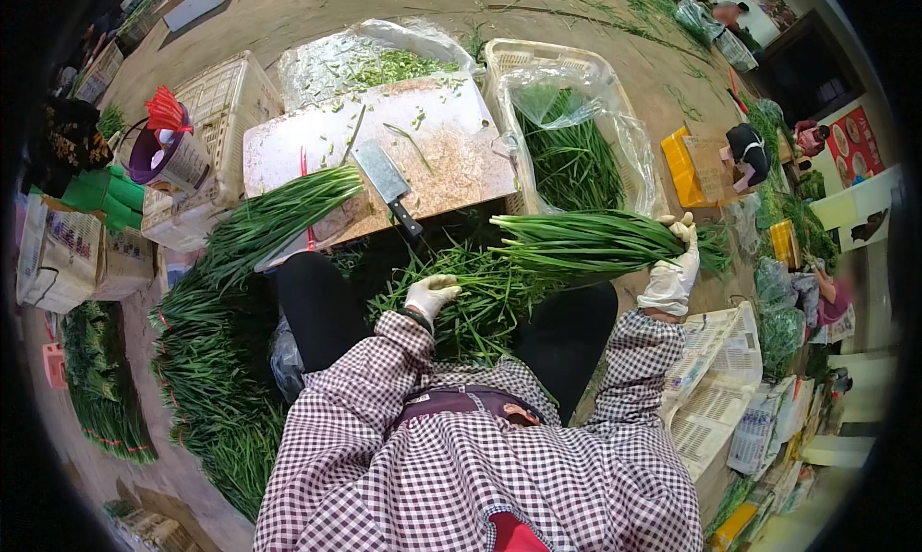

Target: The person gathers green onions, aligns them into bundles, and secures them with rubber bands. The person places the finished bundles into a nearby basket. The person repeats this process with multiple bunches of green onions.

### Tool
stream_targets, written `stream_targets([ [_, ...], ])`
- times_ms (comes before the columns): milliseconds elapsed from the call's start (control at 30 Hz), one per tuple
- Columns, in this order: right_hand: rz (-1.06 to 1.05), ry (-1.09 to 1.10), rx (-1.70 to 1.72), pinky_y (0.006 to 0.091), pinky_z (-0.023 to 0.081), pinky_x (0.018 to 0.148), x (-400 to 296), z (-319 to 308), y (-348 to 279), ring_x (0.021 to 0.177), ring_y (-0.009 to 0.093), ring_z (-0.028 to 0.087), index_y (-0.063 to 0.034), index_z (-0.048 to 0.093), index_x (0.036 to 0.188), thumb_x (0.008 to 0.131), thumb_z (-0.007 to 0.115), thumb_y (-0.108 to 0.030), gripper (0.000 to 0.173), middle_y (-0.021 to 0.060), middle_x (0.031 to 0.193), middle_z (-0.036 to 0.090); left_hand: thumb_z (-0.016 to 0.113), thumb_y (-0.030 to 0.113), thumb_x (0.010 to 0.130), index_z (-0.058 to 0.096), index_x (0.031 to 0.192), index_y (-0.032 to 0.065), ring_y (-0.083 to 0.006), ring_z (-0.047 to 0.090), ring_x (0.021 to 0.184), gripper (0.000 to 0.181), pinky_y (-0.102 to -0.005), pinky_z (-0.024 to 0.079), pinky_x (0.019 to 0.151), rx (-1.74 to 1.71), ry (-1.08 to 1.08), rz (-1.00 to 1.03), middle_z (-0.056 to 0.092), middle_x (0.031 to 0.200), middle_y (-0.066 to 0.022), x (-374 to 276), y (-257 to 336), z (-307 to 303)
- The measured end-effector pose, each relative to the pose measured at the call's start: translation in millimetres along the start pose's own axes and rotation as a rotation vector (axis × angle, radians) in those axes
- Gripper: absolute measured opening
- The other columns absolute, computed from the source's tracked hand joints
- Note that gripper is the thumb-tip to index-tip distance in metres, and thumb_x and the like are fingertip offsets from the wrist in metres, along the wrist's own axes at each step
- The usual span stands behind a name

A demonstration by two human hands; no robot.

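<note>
My right hand (676, 260), in a pale glove, grips a thick bunch of garlic chives (591, 244) near its leafy end; the pale cut stems point left. My left hand (431, 295), also gloved, pinches a few loose chive stalks (472, 281) above a tangled heap of chives (475, 314) between my knees. In front, a cleaver (384, 174) with a black handle lies on a stained white board (446, 163), its handle over the near edge. Another chive bunch (288, 210) rests across the board's left corner, beside a red tie (310, 237).
Beyond the board lies a plastic sheet (306, 66) with trimmed chive ends. A lined crate (547, 55) of chives stands right of it. At left are an upturned crate (238, 95), a purple bucket (176, 165) and tied bundles (209, 379). Several people work far right.
</note>
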State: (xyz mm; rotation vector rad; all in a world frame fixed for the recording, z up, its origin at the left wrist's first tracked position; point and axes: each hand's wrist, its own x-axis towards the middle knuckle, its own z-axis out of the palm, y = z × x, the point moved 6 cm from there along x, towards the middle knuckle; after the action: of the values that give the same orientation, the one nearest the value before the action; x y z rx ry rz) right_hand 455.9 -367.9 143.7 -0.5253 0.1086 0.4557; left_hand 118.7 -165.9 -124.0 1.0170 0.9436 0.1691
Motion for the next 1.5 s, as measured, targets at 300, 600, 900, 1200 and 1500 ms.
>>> stream_targets([
  [300, -0.046, -0.039, -0.104, 0.0365, 0.050, 0.084, -23, 24, 21, 0.080, 0.020, 0.057, -0.0083, 0.063, 0.088, 0.099, 0.059, -0.024, 0.019, 0.0002, 0.070, 0.050, 0.073, 0.011, 0.088, 0.066, 0.118, 0.0025, -0.0143, 0.063, 0.099, 0.032, -0.0298, 0.049, 0.094, -0.149, -0.363, 0.153, 0.069, 0.105, -0.0045, -24, 81, 70],
  [600, 0.051, -0.355, 0.001, 0.0308, 0.051, 0.081, -44, 48, 29, 0.060, 0.009, 0.040, -0.0058, 0.065, 0.099, 0.102, 0.055, -0.025, 0.021, -0.0049, 0.065, 0.040, 0.081, 0.033, 0.072, 0.063, 0.124, 0.0023, -0.0347, 0.052, 0.128, 0.063, -0.0426, 0.041, 0.108, 0.929, 0.201, 0.259, 0.056, 0.136, -0.0201, -51, 96, 33],
  [900, -0.078, -0.408, -0.885, 0.0284, 0.047, 0.091, -118, 56, 149, 0.094, 0.016, 0.059, 0.0015, 0.058, 0.121, 0.095, 0.064, -0.012, 0.030, 0.0064, 0.109, 0.061, 0.084, 0.029, 0.071, 0.034, 0.148, 0.0042, -0.0326, 0.030, 0.141, 0.095, -0.0467, 0.024, 0.117, -0.074, -0.250, 0.713, 0.028, 0.154, -0.0175, -104, 177, 152],
  [1200, -0.137, -0.984, -1.208, 0.0355, 0.047, 0.097, -152, 139, 147, 0.116, 0.024, 0.059, -0.0037, 0.061, 0.129, 0.084, 0.075, -0.014, 0.049, 0.0145, 0.128, 0.061, 0.062, 0.009, 0.095, 0.062, 0.101, 0.0037, -0.0153, 0.060, 0.086, 0.008, -0.0344, 0.052, 0.090, -0.681, 0.263, 0.541, 0.062, 0.085, -0.0021, -128, 205, -40],
  [1500, 0.136, -0.800, -1.252, 0.0304, 0.049, 0.081, -108, 31, 196, 0.087, 0.018, 0.065, -0.0017, 0.072, 0.090, 0.094, 0.065, -0.018, 0.018, 0.0073, 0.091, 0.068, 0.063, 0.032, 0.097, 0.056, 0.083, 0.0099, -0.0167, 0.052, 0.072, 0.027, -0.0420, 0.043, 0.094, -0.953, 0.099, 0.755, 0.048, 0.068, 0.0016, -144, 188, -174],
])
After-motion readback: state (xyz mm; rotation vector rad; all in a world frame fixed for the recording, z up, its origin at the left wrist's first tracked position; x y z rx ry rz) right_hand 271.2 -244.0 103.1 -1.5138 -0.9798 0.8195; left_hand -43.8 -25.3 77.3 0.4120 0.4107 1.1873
